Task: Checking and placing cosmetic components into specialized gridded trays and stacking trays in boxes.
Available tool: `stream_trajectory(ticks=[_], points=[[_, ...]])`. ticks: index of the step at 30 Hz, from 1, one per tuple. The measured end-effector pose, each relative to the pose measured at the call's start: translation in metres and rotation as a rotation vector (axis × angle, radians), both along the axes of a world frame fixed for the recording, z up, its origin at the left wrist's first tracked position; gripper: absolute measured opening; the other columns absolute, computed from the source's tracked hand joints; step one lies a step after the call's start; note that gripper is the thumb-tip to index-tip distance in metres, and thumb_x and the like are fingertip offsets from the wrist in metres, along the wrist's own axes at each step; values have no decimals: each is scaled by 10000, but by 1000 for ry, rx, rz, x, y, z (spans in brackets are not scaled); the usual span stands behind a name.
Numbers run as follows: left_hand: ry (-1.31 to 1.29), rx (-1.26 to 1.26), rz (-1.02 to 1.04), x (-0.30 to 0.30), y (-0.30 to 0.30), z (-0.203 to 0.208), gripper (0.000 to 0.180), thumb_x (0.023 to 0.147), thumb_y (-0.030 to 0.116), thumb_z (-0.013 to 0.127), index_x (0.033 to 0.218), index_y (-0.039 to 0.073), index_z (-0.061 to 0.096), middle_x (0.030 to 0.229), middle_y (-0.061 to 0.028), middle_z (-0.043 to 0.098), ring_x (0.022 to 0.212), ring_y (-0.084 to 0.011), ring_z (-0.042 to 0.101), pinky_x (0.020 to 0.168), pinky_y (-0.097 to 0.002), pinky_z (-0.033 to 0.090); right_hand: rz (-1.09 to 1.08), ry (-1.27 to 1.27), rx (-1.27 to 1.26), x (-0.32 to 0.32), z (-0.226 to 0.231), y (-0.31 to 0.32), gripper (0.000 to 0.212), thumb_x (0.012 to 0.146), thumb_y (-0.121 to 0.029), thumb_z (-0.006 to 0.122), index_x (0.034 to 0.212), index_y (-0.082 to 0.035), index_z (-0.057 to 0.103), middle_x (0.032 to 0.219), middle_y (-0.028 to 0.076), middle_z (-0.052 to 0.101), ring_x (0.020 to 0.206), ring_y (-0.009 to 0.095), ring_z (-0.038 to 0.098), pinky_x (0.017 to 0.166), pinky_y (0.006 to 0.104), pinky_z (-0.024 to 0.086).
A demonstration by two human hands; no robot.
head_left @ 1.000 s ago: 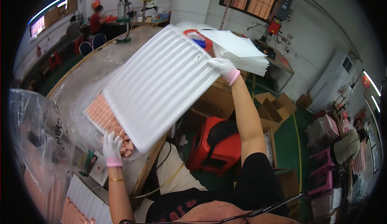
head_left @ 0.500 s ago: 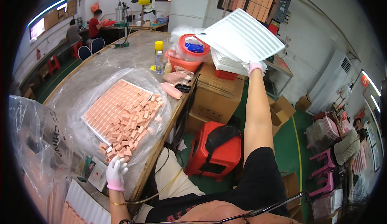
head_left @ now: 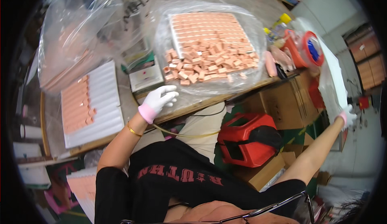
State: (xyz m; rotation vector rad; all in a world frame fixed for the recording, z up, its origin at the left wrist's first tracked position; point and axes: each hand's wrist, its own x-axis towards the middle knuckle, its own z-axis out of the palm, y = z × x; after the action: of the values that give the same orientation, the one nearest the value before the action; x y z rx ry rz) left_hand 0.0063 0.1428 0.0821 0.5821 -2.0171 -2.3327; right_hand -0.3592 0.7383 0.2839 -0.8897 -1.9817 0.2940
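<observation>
My left hand, in a white glove with a pink cuff, is empty, its fingers loosely apart at the table's front edge. Just beyond it lies a heap of small pinkish-orange blocks. The heap partly covers a white tray filled with rows of such blocks, on clear plastic film. Stretched far to the right, my gloved right hand grips the near end of a white ridged tray, seen nearly edge-on. Its fingertips are blurred and partly hidden.
At left, another white ridged tray is partly filled with blocks, beside a clear plastic bag and a small box-shaped device. A red tub stands at the table's right end. Below are a red stool and cardboard boxes.
The view has swung left, bringing the partly filled tray fully into sight. The raised white tray now appears nearly edge-on at the right. My left hand has moved away from the heap's edge.
</observation>
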Motion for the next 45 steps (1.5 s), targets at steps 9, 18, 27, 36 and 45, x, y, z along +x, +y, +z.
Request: stream_trajectory(ticks=[9, 18, 27, 36, 45], points=[[-40, -109, 202, 21, -1, -15, 392, 901, 136, 567, 1264, 6, 497, 1077, -62, 633, 866, -82, 587, 744, -209, 475, 1842, -38, 251, 112, -98, -351, 250, 739, -75, 707, 978, -52, 640, 936, 109, 646, 902, 250, 615, 784, 334, 485], [-66, -526, 748, 173, -66, -11, 373, 871, 79, 597, 1228, -7, 529, 1081, -88, 631, 978, -137, 590, 871, -258, 462, 2302, -315, 962, 164, -223, -547, 403, 684, -160, 646, 1069, -104, 540, 1095, 122, 515, 1073, 305, 487, 884, 412, 415], [-285, -1232, 651, 232, -142, -30, 315, 800, 22, 583, 1115, 27, 596, 1008, -109, 629, 954, -249, 605, 844, -326, 476, 2301, -629, 1048, 162, -219, -559, 345, 695, -183, 661, 1020, -117, 565, 955, 103, 588, 948, 295, 542, 848, 420, 413], [-512, -1780, -5, 195, -198, -30, 216, 738, 155, 614, 936, 70, 624, 1191, -156, 535, 1032, -338, 529, 901, -427, 433, 1999, -535, 453, 133, -205, -484, 371, 703, -131, 666, 1057, -101, 558, 978, 122, 581, 908, 304, 574, 760, 393, 474], [-69, -877, 583, 159, -179, -56, 212, 832, 66, 652, 1021, 43, 558, 1013, -56, 608, 881, -162, 598, 778, -276, 481, 1891, -428, 116, 160, -216, -469, 318, 756, -88, 682, 1057, -50, 588, 971, 121, 608, 883, 252, 600, 805, 324, 483]])
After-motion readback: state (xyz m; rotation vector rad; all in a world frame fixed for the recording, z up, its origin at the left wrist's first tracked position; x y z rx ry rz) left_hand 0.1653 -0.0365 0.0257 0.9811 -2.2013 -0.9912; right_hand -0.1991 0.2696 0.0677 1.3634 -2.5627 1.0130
